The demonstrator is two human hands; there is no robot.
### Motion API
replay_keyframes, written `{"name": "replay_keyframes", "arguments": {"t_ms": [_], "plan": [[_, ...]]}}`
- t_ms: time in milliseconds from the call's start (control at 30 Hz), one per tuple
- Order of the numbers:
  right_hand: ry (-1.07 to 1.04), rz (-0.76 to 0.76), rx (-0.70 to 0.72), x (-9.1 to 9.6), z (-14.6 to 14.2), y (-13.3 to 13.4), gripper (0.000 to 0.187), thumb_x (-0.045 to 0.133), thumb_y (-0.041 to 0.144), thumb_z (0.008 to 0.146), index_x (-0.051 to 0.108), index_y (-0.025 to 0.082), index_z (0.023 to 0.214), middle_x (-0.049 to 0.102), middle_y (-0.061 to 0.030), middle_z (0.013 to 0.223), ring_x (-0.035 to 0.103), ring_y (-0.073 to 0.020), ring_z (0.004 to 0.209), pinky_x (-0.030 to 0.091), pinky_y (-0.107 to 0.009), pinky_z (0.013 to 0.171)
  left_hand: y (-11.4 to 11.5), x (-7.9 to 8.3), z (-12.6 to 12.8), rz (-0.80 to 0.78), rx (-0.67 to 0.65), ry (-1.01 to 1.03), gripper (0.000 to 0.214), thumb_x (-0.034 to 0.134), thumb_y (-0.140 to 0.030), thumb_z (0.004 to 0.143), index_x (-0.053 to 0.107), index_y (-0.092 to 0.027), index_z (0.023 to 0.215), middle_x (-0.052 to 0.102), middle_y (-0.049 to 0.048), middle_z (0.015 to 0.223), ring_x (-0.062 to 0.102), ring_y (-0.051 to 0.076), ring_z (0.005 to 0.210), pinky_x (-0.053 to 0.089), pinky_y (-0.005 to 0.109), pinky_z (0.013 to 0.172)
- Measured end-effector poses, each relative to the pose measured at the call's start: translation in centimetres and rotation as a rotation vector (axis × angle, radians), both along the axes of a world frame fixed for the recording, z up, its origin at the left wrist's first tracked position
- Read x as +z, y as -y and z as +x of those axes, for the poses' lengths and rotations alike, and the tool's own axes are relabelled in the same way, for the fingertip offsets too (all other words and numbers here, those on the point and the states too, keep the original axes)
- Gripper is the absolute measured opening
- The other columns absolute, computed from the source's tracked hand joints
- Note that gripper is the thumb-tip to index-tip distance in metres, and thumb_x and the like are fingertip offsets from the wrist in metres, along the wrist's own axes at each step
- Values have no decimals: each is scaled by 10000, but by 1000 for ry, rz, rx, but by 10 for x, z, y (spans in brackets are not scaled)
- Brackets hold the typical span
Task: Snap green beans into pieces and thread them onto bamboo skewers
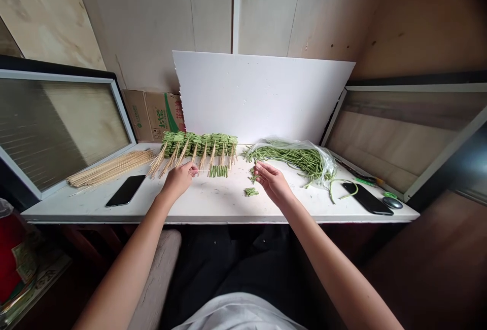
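Observation:
My left hand (178,180) pinches the end of a thin bamboo skewer (203,170). Threaded side by side along that skewer is a row of short green bean pieces (218,171). My right hand (273,180) is closed in a pinch to the right of the skewer's tip, and what its fingertips hold, if anything, is too small to make out. Just below and left of it lies a small pile of cut bean pieces (251,192) on the white table (213,203). Behind my left hand stand stacked finished bean skewers (198,145), their sticks pointing toward me.
Loose bamboo skewers (110,168) lie at left beside a phone (126,190). Long green beans (292,156) spill from a clear plastic bag (327,162) at right. Beyond them are another phone (367,199) and a grey mouse-like object (392,202). A white board (262,99) stands behind.

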State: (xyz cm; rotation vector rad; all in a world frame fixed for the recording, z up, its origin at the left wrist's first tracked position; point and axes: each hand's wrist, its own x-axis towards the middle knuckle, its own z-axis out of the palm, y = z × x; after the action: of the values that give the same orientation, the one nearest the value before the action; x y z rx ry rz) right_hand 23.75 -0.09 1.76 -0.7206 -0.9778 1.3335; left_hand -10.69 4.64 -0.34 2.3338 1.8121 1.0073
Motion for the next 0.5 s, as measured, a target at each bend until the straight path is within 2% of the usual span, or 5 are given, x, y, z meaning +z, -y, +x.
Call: {"name": "replay_keyframes", "arguments": {"t_ms": [200, 300, 500], "plan": [[69, -6, -125, 12, 11, 5, 395, 999, 465, 645, 837, 201, 890, 754, -43, 832, 659, -146, 758, 515, -242, 623, 22, 22, 24, 293, -79, 75, 159, 599, -319, 998, 723, -241, 934, 788, 37, 862, 713, 225, 784, 460, 294, 693], [94, 16, -188, 19, 6, 14, 393, 983, 498, 661, 844, 214, 894, 786, -64, 902, 702, -177, 849, 541, -248, 661, 32, 29, 35, 319, -140, 153, 173, 613, -336, 1006, 727, -241, 916, 787, 26, 838, 734, 209, 775, 491, 286, 695], [55, 82, -193, 39, -7, 38, 363, 950, 506, 722, 842, 226, 925, 830, -90, 1025, 760, -251, 1076, 592, -297, 801, 51, 44, 48, 369, -245, 324, 179, 670, -340, 996, 749, -218, 891, 784, 28, 814, 736, 184, 744, 542, 287, 705]]}}
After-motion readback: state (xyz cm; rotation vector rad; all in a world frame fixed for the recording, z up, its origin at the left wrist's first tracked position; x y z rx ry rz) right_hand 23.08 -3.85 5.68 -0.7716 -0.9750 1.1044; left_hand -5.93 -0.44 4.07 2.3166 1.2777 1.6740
